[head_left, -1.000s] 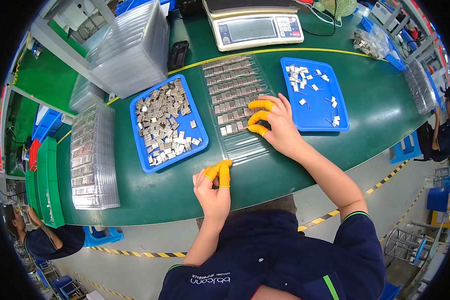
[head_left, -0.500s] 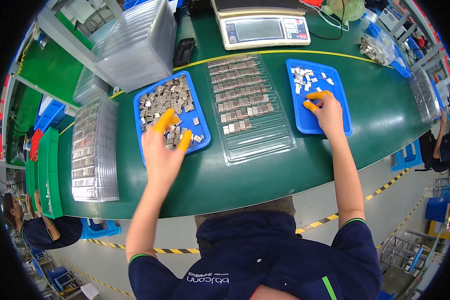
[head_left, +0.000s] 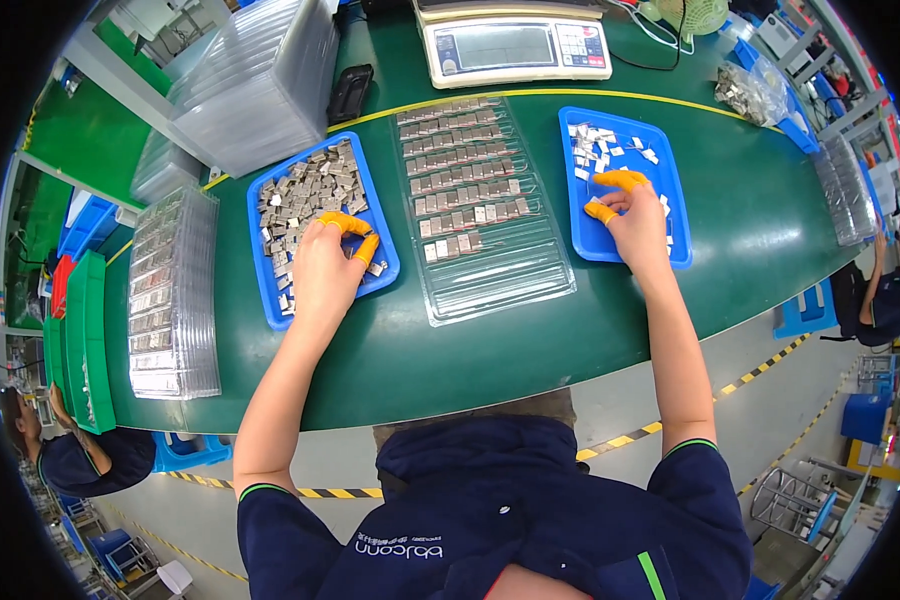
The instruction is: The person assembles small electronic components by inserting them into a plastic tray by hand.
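My left hand, with yellow finger cots on thumb and forefinger, is over the near right part of a blue tray of small metal connector pieces. Its thumb and forefinger are pinched together; whatever is between them is too small to make out. Over a second blue tray, holding small white pieces, my right hand curls its cotted thumb and forefinger around something I cannot make out. Between the trays lies a clear plastic blister tray, its far rows filled with metal connectors and its near grooves bare.
A white scale stands at the back. To the left are a tall stack of clear trays, a stack of filled trays, a black holder and green bins. Bagged parts lie far right. Other people sit at both sides.
My left hand has closed from spread fingers to a pinch, lower over its tray. My right hand remains over the white pieces, fingers slightly shifted. The whole view has moved slightly.
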Demonstrator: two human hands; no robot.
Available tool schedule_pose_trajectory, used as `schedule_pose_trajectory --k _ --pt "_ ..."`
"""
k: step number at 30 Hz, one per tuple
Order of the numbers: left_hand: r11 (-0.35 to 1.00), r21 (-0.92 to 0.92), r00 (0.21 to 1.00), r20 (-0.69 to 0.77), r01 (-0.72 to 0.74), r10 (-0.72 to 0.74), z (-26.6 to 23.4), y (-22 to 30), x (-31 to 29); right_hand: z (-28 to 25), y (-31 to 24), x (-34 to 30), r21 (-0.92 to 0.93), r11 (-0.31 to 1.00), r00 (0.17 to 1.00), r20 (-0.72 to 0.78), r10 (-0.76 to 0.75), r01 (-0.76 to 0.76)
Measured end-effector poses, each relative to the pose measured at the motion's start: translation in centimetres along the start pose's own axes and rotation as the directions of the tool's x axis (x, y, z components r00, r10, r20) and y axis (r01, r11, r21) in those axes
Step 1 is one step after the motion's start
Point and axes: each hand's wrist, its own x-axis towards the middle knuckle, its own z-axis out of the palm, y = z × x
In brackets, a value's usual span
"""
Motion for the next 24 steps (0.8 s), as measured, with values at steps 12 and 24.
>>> schedule_pose_trajectory --k 12,24 --pt "0.457 -0.818 0.930 0.364 0.349 -0.058 0.1 4.8 0.4 1.3 -9.9 -2.1 0.634 0.747 0.946 0.072 -0.316 0.201" --pt "0.338 -0.819 0.879 0.474 0.464 -0.059 0.7 4.2 -0.8 2.5 -10.3 -3.9 0.708 0.706 0.951 0.203 -0.234 0.023"
